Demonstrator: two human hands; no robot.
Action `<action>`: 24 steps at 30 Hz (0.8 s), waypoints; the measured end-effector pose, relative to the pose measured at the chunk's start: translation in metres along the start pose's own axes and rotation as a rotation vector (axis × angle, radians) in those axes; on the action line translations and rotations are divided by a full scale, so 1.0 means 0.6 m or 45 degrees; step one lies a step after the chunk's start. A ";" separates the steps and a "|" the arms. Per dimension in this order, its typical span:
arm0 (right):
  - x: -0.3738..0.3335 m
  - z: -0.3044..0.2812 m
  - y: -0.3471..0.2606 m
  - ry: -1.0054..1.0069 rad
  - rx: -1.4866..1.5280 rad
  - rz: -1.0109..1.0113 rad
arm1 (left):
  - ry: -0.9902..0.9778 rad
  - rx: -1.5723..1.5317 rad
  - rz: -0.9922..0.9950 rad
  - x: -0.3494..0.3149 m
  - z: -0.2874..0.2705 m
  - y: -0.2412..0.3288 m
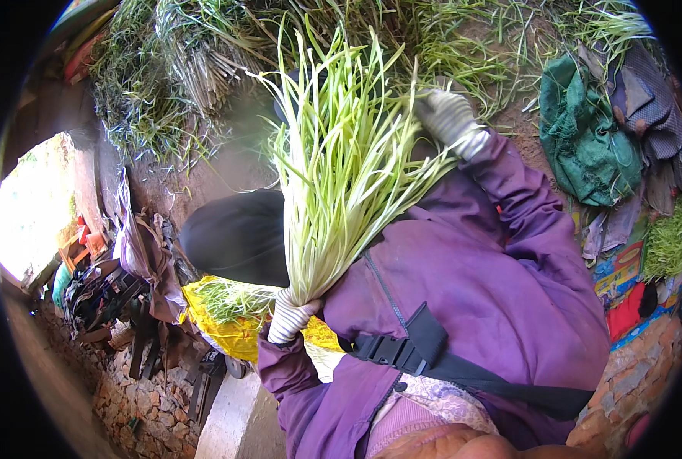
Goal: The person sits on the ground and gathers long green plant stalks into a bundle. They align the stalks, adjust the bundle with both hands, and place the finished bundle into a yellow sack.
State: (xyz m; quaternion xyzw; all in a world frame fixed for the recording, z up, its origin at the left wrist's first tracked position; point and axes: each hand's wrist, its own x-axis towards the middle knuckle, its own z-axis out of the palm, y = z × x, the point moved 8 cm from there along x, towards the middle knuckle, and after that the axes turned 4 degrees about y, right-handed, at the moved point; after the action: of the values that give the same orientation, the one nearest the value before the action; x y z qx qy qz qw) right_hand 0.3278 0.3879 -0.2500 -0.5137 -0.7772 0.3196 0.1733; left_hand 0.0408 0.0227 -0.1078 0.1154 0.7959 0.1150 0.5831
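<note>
One bunch noted before the purple jacket, leaves fanned out. Left hand, gloved, has its fingers closed around the base. Right hand, gloved, lies beside the leaves; I cannot tell its finger state. Yellow sack near the left hand.

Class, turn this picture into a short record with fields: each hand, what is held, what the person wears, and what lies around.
Left hand: striped glove, closed around the base of the bunch
Right hand: striped glove, beside the leaves; contact unclear
Held: bunch of greens, pale stems down, leaves fanned upward
Clothing: purple jacket, black strap
Picture left: yellow sack with greens
Upper left: heap of greens
Upper right: green cloth
</note>
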 end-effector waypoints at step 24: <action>0.008 -0.041 -0.037 0.000 -0.021 -0.210 | -0.050 -0.066 0.137 0.006 -0.001 -0.004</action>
State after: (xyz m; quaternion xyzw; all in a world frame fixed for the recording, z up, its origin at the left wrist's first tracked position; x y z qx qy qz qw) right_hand 0.3251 0.3943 -0.2174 -0.4494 -0.8194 0.2979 0.1948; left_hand 0.0390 0.0218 -0.1118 0.1452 0.7736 0.1646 0.5945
